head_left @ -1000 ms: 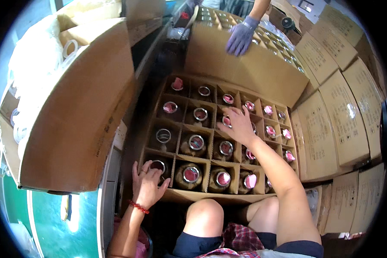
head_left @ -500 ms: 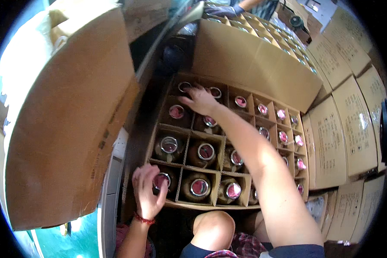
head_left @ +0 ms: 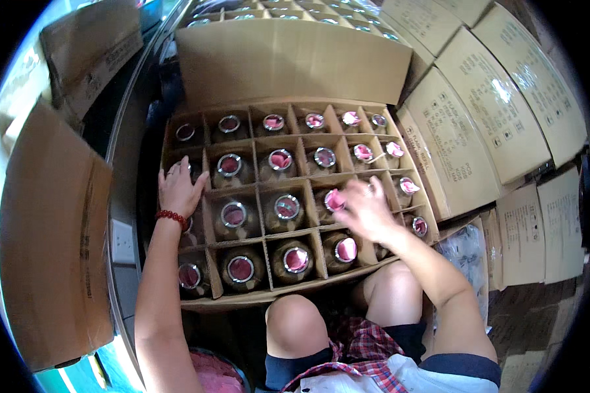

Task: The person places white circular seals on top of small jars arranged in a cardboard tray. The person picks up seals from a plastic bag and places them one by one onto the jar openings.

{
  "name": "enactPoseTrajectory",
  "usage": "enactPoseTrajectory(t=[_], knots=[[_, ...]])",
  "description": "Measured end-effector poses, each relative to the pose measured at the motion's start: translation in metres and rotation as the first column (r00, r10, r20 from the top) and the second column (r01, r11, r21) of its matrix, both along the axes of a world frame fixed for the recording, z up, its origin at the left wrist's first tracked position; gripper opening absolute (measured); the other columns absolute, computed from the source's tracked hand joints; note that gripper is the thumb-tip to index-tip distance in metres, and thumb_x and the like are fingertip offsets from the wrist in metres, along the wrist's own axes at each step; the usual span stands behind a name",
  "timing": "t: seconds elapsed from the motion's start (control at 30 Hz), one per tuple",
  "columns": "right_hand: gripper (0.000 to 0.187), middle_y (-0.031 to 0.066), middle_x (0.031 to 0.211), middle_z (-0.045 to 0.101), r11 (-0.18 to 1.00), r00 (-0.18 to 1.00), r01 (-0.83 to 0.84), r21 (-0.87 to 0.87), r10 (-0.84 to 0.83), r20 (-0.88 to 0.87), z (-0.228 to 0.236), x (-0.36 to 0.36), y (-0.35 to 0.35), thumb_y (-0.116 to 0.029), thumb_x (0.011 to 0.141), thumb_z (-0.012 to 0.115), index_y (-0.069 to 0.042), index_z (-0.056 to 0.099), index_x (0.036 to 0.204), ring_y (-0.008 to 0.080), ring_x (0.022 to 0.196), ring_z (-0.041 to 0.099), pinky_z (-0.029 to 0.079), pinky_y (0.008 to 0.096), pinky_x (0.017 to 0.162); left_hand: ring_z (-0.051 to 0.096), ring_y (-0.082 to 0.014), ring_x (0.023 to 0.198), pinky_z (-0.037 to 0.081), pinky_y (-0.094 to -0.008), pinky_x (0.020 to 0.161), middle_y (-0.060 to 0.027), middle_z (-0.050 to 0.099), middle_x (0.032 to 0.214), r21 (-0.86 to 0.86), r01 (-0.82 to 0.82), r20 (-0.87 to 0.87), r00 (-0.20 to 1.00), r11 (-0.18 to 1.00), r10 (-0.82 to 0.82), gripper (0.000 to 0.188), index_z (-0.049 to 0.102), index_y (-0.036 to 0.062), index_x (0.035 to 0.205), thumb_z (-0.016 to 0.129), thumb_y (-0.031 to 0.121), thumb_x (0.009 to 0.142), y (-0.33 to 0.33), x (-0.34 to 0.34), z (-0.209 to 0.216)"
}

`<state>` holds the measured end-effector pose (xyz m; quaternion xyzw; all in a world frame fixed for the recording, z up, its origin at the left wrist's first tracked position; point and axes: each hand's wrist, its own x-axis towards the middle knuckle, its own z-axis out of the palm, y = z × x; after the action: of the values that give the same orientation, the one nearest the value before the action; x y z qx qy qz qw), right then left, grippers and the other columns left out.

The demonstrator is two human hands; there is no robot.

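Observation:
A large divided cardboard carton (head_left: 219, 302) in front of me holds rows of glass bottles (head_left: 240, 268) with silvery rims. Pink, crumpled pieces (head_left: 296, 259) show in many bottle mouths. My left hand (head_left: 181, 188), above a red bead bracelet (head_left: 170, 217), rests over a bottle in the left column, second row from the back. Its fingers lie stretched with the thumb apart, partly hiding that rim. On the right side of the carton, my right hand (head_left: 370, 208) is beside a bottle mouth with a pink piece (head_left: 334, 200) in it. Motion blurs its fingers, so any grip is unclear.
The carton's raised flap (head_left: 295, 62) stands at the back, with another divided carton (head_left: 275, 13) behind it. Closed cardboard boxes (head_left: 485, 111) are stacked at right. A brown cardboard panel (head_left: 56, 242) is at left. Pink material (head_left: 213, 373) fills a tub near my knees.
The view has shifted right. My right hand has left the carton's back-left corner for its right part. My left hand has moved from the front-left bottle to one farther back.

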<state>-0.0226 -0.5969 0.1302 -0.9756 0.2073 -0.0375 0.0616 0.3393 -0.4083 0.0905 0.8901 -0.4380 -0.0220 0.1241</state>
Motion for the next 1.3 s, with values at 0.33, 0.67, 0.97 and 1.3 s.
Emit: enactPoseTrajectory(t=[0.33,0.67,0.97,1.3], knots=[[0.065,0.0141,0.144,0.037,0.912,0.916,0.382,-0.151,-0.352,0.19,-0.011,-0.028,-0.117,-0.054,0.092,0.044,-0.005,0.042,0.134,0.0281,0.134,0.032,0.018,0.0529,0.111,0.041,-0.0319,0.13,0.018,-0.0573,0.108,-0.0186,0.046,0.139,0.099,-0.032,-0.113,0.993,0.995,0.044,0.073,0.035,0.0031,0.14,0.052,0.052,0.088,0.012,-0.001,0.008],[0.072,0.0141,0.153,0.025,0.933,0.915,0.346,-0.102,-0.312,0.256,-0.019,0.039,-0.18,-0.056,0.094,0.039,-0.005,0.031,0.144,0.0299,0.142,0.018,0.009,0.0525,0.115,0.05,-0.0365,0.118,0.039,-0.0468,0.1,-0.0206,0.055,0.124,-0.325,0.335,-0.171,0.899,0.885,-0.403,0.053,0.049,0.0011,0.126,0.069,0.019,0.08,0.027,-0.18,0.048],[0.078,0.0131,0.152,0.028,0.879,0.931,0.359,0.315,-0.36,-0.056,-0.023,0.041,-0.207,-0.064,0.092,0.033,-0.008,0.029,0.146,0.0303,0.144,0.016,0.015,0.0541,0.114,0.053,-0.0272,0.108,0.035,-0.0458,0.101,-0.0081,0.059,0.111,-0.07,0.549,-0.067,0.83,0.833,-0.553,0.022,0.065,0.0099,0.098,0.066,0.026,0.083,0.02,-0.231,0.024],[0.047,0.0088,0.13,0.053,0.97,0.945,0.238,0.053,-0.244,0.218,-0.024,-0.157,-0.12,-0.04,0.091,0.054,-0.005,0.057,0.123,0.0272,0.129,0.039,0.019,0.0536,0.11,0.051,-0.0264,0.115,0.025,-0.0513,0.109,-0.008,0.064,0.1,0.163,0.605,0.033,0.786,0.779,-0.617,0.04,0.06,0.0101,0.116,0.055,0.039,0.089,0.021,-0.24,0.032]])
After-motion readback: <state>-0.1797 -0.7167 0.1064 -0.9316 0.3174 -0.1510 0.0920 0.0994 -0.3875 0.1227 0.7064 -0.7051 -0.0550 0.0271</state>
